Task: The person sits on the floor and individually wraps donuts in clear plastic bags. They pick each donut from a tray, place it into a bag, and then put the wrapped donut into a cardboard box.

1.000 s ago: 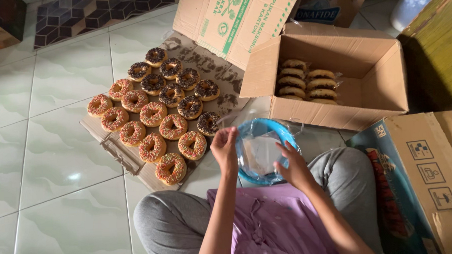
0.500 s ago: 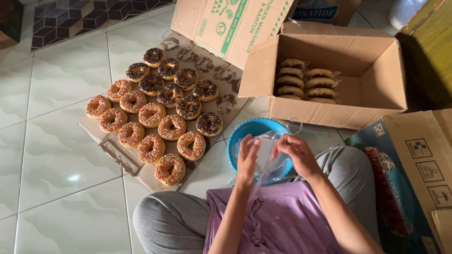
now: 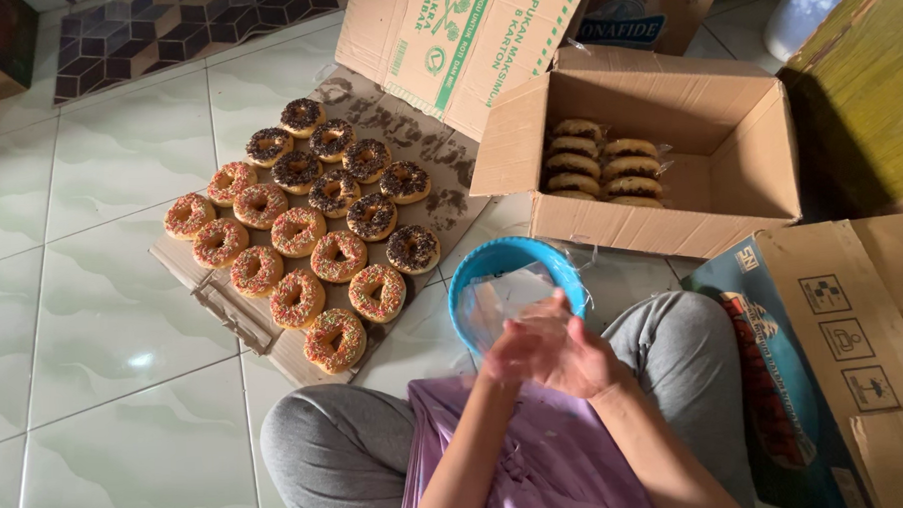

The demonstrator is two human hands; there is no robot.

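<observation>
Both hands, left hand (image 3: 520, 350) and right hand (image 3: 573, 355), are pinched together on a clear plastic bag (image 3: 508, 300), probably rubbing its mouth open; it looks flimsy, slippery, weightless, best gripped at the top edge.

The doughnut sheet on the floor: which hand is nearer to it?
Left. The left hand is on the side facing the doughnut sheet; the right hand is pressed against it on the far side, over the blue bowl.
</observation>
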